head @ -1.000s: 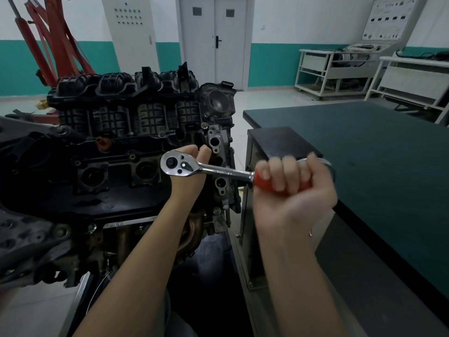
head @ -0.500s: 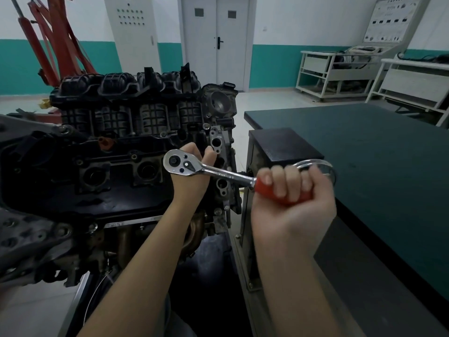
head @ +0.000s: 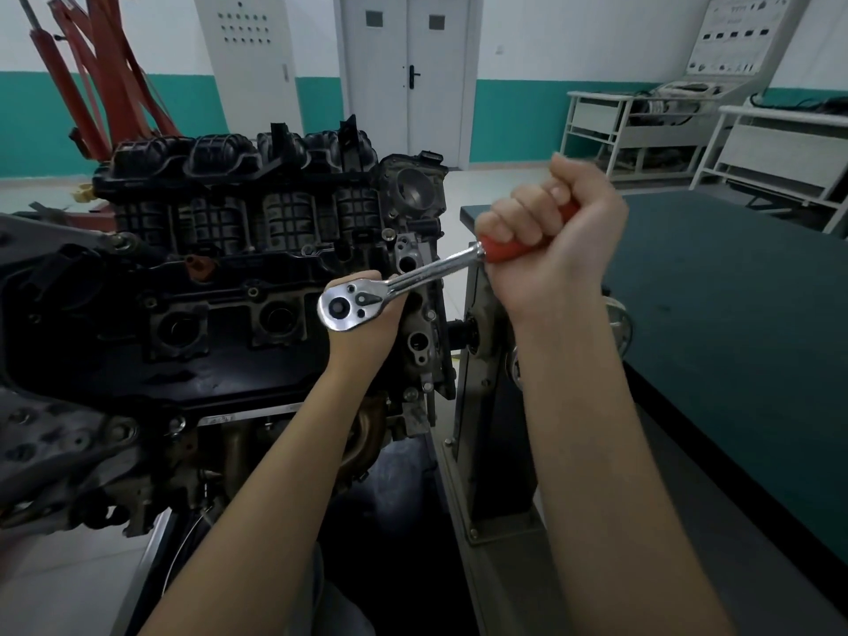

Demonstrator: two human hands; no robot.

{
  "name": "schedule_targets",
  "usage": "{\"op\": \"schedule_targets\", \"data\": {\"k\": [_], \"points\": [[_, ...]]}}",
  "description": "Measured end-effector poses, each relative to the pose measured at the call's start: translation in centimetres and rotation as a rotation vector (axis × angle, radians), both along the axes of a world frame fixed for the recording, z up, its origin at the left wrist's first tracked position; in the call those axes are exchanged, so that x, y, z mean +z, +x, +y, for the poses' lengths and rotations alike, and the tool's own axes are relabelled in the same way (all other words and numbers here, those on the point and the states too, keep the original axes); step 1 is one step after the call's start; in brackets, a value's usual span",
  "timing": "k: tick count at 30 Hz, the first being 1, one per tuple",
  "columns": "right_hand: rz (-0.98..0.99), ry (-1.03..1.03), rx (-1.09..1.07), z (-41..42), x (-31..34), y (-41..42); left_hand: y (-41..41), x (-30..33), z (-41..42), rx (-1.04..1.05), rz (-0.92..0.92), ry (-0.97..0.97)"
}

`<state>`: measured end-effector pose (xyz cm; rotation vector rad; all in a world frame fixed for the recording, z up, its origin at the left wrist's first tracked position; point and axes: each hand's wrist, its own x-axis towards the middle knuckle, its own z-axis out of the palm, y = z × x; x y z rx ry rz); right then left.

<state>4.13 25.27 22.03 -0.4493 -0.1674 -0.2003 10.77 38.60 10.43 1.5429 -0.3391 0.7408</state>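
A chrome ratchet wrench point(head: 415, 278) with a red handle lies across the right end of a black engine point(head: 220, 277) on its stand. My right hand point(head: 546, 241) grips the red handle, which points up and to the right. My left hand point(head: 367, 328) sits behind the ratchet head and wraps around whatever is under it; that part is hidden by the head and my fingers. The engine's black ribbed intake manifold point(head: 238, 176) runs along its top.
A dark green workbench point(head: 716, 314) stands to the right, with a grey metal stand point(head: 486, 406) between it and the engine. A red hoist point(head: 101, 84) is at the back left. White frames point(head: 642, 130) and a grey double door point(head: 404, 75) line the far wall.
My right hand has swung the red handle upward and toward the engine, turning the wrench about its head. My left hand stayed at the head.
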Motion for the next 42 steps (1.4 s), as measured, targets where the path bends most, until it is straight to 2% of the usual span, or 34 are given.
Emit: {"op": "schedule_targets", "data": {"k": [4,7,10,17,20,24,28,31,37,39,42], "points": [[-0.041,0.218,-0.152,1.4,-4.6,-3.8,-0.2,0.0,-0.2,0.007,-0.002,-0.058],[-0.044,0.318,-0.180,2.3,-7.1,-5.8,-0.6,0.2,-0.2,-0.012,-0.039,-0.048],[-0.057,0.271,-0.159,1.7,-6.6,-5.1,-0.5,0.3,0.0,-0.037,-0.031,-0.036],[-0.019,-0.038,0.049,-0.5,0.2,0.4,0.1,-0.1,0.2,-0.011,-0.025,0.051],[-0.026,-0.011,0.017,-0.1,-0.2,0.0,-0.1,0.0,0.4,0.039,0.088,0.101],[-0.041,0.208,-0.125,1.2,-4.7,-3.6,-0.6,0.2,0.1,0.001,0.019,-0.054],[-0.032,0.329,-0.184,2.2,-7.3,-5.7,-1.0,0.3,-0.2,-0.044,-0.013,-0.056],[-0.045,0.264,-0.148,1.3,-6.2,-4.7,-0.9,0.6,-0.1,-0.050,0.002,-0.044],[-0.052,-0.050,0.020,-0.4,-0.3,-0.3,-0.1,-0.1,0.1,-0.022,-0.027,0.029],[-0.049,-0.071,0.043,-0.3,0.3,0.1,-0.1,-0.2,0.1,-0.029,-0.023,0.019],[-0.051,0.026,-0.026,0.1,-1.2,-1.1,0.0,-0.1,0.0,-0.006,-0.015,0.004]]}}
